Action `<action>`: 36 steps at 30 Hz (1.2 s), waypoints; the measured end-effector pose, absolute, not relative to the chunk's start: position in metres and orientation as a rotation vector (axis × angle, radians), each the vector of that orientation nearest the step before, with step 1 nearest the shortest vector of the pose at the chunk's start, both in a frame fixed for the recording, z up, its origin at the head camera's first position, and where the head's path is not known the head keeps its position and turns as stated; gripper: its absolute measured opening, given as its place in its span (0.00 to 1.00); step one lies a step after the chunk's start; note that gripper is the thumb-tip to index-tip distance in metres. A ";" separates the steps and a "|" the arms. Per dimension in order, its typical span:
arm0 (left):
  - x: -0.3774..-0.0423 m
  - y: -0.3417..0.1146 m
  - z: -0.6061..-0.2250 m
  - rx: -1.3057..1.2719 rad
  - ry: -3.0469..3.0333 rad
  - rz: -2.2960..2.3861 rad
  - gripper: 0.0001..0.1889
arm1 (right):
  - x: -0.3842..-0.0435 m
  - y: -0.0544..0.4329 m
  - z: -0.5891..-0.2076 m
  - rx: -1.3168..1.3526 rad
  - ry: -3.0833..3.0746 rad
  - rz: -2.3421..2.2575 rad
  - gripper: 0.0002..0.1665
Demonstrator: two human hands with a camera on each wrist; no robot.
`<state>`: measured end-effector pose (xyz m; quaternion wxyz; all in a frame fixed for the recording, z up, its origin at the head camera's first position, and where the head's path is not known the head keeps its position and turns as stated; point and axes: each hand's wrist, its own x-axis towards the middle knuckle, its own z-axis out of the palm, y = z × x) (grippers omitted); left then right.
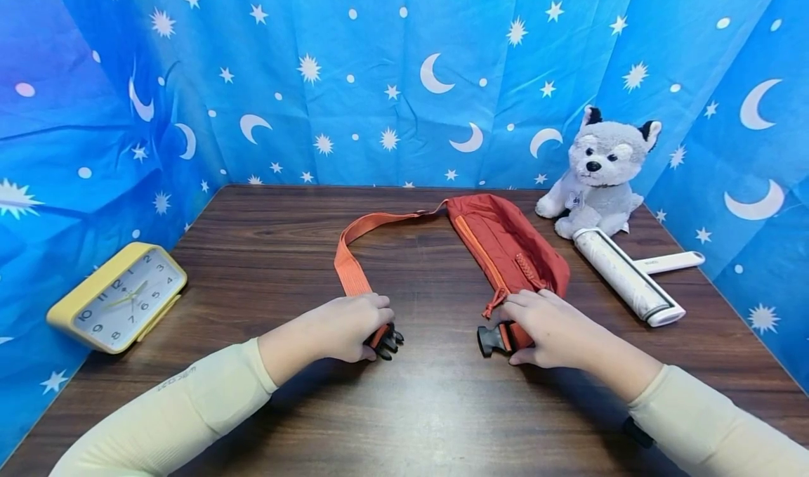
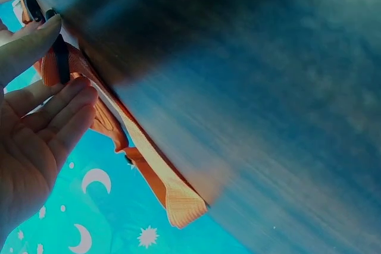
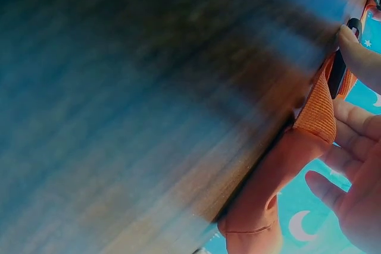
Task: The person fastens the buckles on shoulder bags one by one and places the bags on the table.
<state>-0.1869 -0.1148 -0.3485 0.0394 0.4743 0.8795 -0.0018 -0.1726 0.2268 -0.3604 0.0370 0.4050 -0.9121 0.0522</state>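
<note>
As the pronged black clip [image 1: 388, 342] is pinched by the fingers of the left hand [image 1: 344, 327], the socket clip [image 1: 488, 341] at its three o'clock is gripped by those of the right hand [image 1: 556, 327]. The red waist bag [image 1: 512, 242] is laid on the bench [image 1: 417, 414] at the right hand's eleven o'clock, joined to an orange strap [image 1: 352, 272]. From it, a plush dog [image 1: 600, 175] is seen at two o'clock, a yellow clock [image 1: 126, 301] at nine.

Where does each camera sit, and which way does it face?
Head: worn on the head, facing forward and down at the red bag; left hand, right hand and sleeves show.
Left wrist: worn there, facing the orange strap; mainly the left hand shows.
Right wrist: likewise, facing the black buckle; mainly the right hand shows.
Wrist views share: tabletop and patterned curtain.
</note>
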 end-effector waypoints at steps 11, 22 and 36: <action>-0.189 -0.112 -0.349 1.449 2.673 -0.016 0.18 | -0.174 0.227 -0.362 1.269 -2.761 0.139 0.29; -0.189 -0.111 -0.349 1.473 2.679 -0.015 0.16 | -0.174 0.227 -0.362 1.278 -2.742 0.133 0.28; -0.189 -0.113 -0.351 1.524 2.693 -0.015 0.15 | -0.174 0.228 -0.365 1.273 -2.707 0.082 0.26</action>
